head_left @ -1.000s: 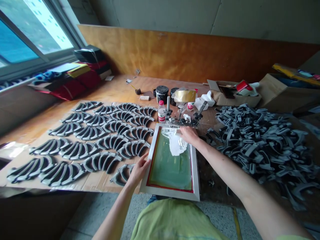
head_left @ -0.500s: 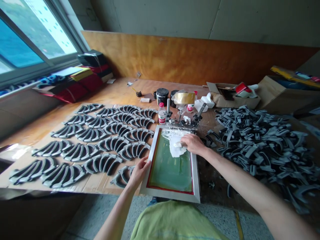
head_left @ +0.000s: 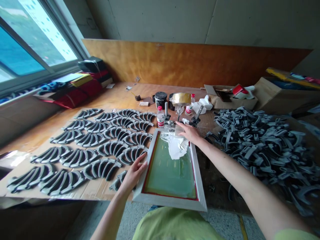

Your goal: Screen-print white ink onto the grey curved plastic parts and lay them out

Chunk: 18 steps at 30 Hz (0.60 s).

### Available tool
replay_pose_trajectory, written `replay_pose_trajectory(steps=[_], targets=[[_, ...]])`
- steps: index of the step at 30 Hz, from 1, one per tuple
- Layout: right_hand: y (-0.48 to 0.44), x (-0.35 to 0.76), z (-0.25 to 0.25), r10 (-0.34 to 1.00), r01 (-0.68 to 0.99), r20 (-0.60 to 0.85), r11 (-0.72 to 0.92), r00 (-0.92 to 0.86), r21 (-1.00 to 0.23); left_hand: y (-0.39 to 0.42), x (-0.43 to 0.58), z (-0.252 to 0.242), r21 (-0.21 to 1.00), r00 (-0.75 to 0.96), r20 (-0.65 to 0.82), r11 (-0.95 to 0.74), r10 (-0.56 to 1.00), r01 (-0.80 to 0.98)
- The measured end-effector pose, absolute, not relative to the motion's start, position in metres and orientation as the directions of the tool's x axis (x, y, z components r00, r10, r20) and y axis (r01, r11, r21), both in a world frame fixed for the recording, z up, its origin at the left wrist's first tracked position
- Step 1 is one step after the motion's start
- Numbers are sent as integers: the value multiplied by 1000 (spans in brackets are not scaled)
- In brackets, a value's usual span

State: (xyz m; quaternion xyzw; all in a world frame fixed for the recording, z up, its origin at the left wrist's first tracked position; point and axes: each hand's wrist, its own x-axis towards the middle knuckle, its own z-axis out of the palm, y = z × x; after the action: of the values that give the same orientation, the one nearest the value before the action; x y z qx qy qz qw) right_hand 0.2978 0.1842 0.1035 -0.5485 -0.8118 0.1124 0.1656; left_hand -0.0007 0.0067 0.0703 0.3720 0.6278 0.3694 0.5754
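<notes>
A screen-printing frame [head_left: 200, 186] with a pale metal rim and green mesh lies in front of me, its far end at a metal hinge clamp [head_left: 171, 123]. My left hand [head_left: 133, 171] is at the left rail, fingers stretched out and apart against its outer edge. A crumpled white cloth or tissue [head_left: 176, 148] rests on the upper mesh. Over the frame's far end, my right hand [head_left: 191, 133] has its fingers extended around a pale flat piece [head_left: 178, 130]; whether it grips this piece is unclear.
Rows of grey curved parts [head_left: 90, 143] lie on cardboard at left. A heap of similar parts [head_left: 260, 143] covers the right side. Behind the frame stand a red-capped bottle [head_left: 160, 118], a black tub [head_left: 160, 99] and a roll of tape [head_left: 182, 98]. Cardboard boxes [head_left: 277, 93] sit back right.
My right hand has left the white cloth and moved to the frame's far end. The frame's near end looks higher and closer. My left hand has shifted slightly left, fingers straighter.
</notes>
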Motion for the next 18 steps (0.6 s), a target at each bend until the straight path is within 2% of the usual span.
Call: replay_pose_trajectory(steps=[2,5,8,10,12,15,18], targets=[[194,308,108,943,885,203,320,-264,-338,12,-2,93,903,-65,-427,429,902,26],[189,344,100,941,889,331,206,-65,-410,28,1,122,944,-112,-326,329,939,8],[165,379,70,956,853,287,100,61,-513,56,12,145,984,-163,-138,117,977,-131],[143,385,44,978,832,211,116,1,-543,78,22,160,980,-190,-24,-15,981,-200],[121,376,22,976,808,174,207,-130,-552,96,29,174,973,-204,27,-72,979,-217],[100,354,5,932,785,166,362,-324,-503,110,34,185,964,-240,41,-101,970,-244],[96,342,9,908,791,143,413,-393,-451,99,36,171,954,-275,7,-89,961,-285]])
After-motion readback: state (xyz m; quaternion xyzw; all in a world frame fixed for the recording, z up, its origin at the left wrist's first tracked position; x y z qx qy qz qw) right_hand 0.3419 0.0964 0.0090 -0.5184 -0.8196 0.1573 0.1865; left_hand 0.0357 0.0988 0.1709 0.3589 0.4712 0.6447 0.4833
